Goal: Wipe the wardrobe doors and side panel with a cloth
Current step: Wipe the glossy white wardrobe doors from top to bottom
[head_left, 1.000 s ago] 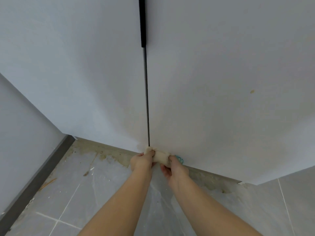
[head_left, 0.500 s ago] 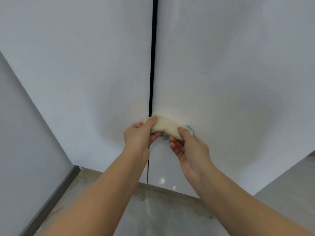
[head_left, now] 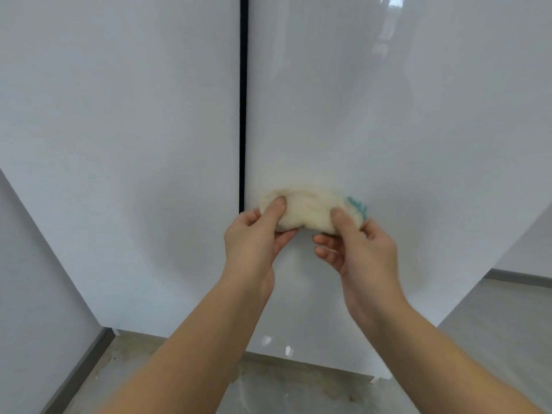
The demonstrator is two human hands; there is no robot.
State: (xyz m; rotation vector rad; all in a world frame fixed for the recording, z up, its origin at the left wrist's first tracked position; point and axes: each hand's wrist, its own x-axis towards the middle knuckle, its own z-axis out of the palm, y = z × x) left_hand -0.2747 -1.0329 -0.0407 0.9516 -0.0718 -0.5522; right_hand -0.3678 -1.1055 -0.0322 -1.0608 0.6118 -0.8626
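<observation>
**Inspector:** Report from the left of the grip, please.

**Onlooker:** Left of both hands is the glossy white left wardrobe door [head_left: 119,144]; neither hand touches it. Next comes the dark vertical gap [head_left: 243,115] between the doors, just beside the left hand [head_left: 254,239].

**Inspector:** That hand's hold?

**Onlooker:** Pinching. The thumb is on top and the fingers are curled beneath the left end of the soft cream cloth with a teal fringe [head_left: 307,209].

**Inspector:** How does the cloth lie?

**Onlooker:** It is bunched into a roll with its long axis level, spanning from one grip to the other. It sits just right of the gap, in front of the glossy white right wardrobe door [head_left: 418,130]. Whether it presses the panel, I cannot tell.

**Inspector:** The right hand [head_left: 361,249]?

**Onlooker:** It grasps the other end, thumb over and fingers under. The teal fringe sticks out beyond it to the right.

**Inspector:** Which hand is nearer the gap?

**Onlooker:** The left. In my judgement, a stroke along the right door would run away from the left grip, with the right hand leading. The left door lies the opposite way, across the gap.
</observation>
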